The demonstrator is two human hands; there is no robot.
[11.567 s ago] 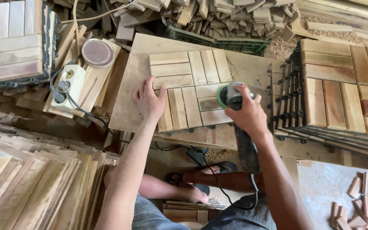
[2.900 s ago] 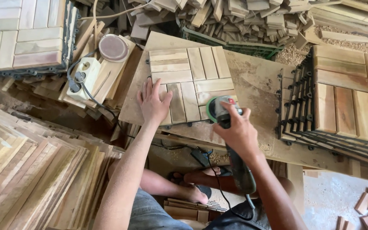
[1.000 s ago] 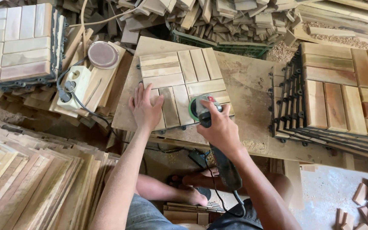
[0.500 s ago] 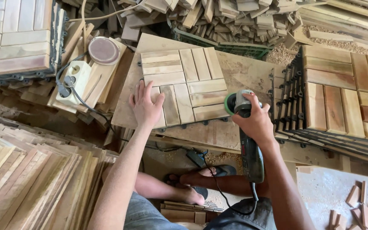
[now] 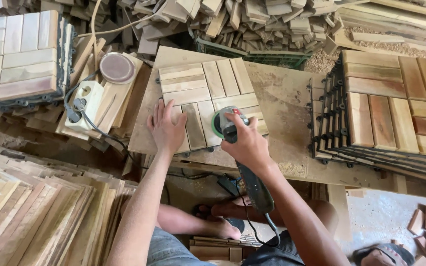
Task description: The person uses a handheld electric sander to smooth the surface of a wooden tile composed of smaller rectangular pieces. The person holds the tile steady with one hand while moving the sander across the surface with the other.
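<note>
While L hand (image 5: 166,129) pins tile (image 5: 204,93), R hand (image 5: 246,143) w/ sander (image 5: 228,125)

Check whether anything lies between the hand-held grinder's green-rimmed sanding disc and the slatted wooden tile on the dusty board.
Nothing visible does. The right hand holds the hand-held grinder with its disc on the slatted wooden tile. The left hand lies flat on the tile's left edge, apart from the disc.

Under the right hand's (image 5: 246,143) dark matt plastic sander (image 5: 237,148), the slatted tile (image 5: 205,98) is pale, smooth, matt wood on a dusty board (image 5: 287,98).
</note>
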